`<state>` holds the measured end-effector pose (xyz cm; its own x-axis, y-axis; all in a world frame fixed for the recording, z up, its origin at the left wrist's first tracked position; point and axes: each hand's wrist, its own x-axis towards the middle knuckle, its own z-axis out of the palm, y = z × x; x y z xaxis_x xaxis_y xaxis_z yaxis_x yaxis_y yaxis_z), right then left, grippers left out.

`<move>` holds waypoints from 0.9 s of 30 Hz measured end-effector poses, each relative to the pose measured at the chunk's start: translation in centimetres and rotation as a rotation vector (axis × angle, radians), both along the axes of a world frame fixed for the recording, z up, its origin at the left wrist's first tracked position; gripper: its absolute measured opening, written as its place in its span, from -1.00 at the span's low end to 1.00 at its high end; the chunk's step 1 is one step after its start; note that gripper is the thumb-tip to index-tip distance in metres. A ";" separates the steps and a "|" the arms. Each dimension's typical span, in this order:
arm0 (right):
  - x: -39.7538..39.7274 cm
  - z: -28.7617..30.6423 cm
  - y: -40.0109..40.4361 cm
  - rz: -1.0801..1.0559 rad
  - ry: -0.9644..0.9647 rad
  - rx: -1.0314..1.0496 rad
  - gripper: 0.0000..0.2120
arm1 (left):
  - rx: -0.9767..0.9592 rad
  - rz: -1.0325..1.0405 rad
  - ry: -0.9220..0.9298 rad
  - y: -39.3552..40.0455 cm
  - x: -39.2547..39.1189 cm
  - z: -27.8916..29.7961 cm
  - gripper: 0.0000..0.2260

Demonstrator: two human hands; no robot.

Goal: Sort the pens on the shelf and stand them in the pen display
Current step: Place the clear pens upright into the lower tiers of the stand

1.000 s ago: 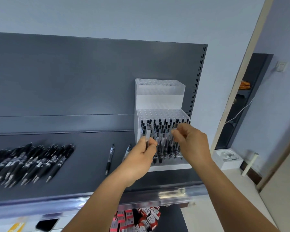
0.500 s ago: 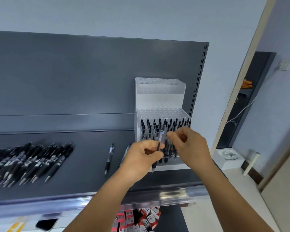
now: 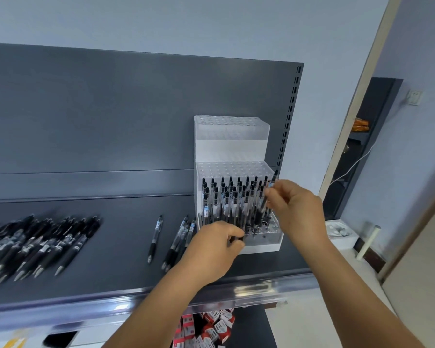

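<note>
On shelf (image 3: 126,237): right hand (image 3: 295,209) pinches one pen (image 3: 268,194).

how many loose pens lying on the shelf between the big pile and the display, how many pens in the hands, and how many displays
Loose pens lying on the shelf between pile and display: 4, one single pen and a cluster of three
Pens pinched in the right hand: 1, the raised pen
Pens visible in the left hand: 0
Pen display: 1
Total: 6

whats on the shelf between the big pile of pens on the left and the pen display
In the head view, one lone pen lies there, then a small cluster of pens beside the pen display; the rest of the shelf between the big pile and the display is bare.
</note>
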<state>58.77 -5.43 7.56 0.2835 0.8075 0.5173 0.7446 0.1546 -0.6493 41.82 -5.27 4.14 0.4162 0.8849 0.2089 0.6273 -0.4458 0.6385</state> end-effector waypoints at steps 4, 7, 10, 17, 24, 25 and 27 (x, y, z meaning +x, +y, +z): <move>0.0 -1.6 0.9 0.014 -0.068 -0.048 -0.80 | 0.054 -0.016 0.111 -0.2 -0.1 0.0 -0.78; -0.5 -2.4 1.5 0.028 -0.168 -0.148 -0.81 | 0.081 -0.013 0.168 -0.3 -0.3 0.0 -0.79; -0.8 -2.8 1.9 0.000 -0.286 -0.248 -0.77 | 0.103 -0.009 0.197 -0.3 -0.7 -0.2 -0.77; -1.3 -3.3 1.4 -0.072 -0.356 -0.479 -0.69 | 0.180 0.052 0.289 -0.2 -2.4 -0.7 -0.76; -6.9 -1.2 -2.3 0.094 -0.212 -0.403 -0.85 | 0.211 0.132 0.352 0.7 -6.7 -1.9 -0.76; -8.1 -1.3 -2.6 0.144 -0.223 -0.388 -0.88 | 0.201 0.150 0.376 0.9 -7.4 -2.2 -0.77; -10.6 -1.9 -2.9 0.233 -0.253 -0.362 -0.90 | 0.165 0.179 0.431 1.4 -8.9 -3.0 -0.75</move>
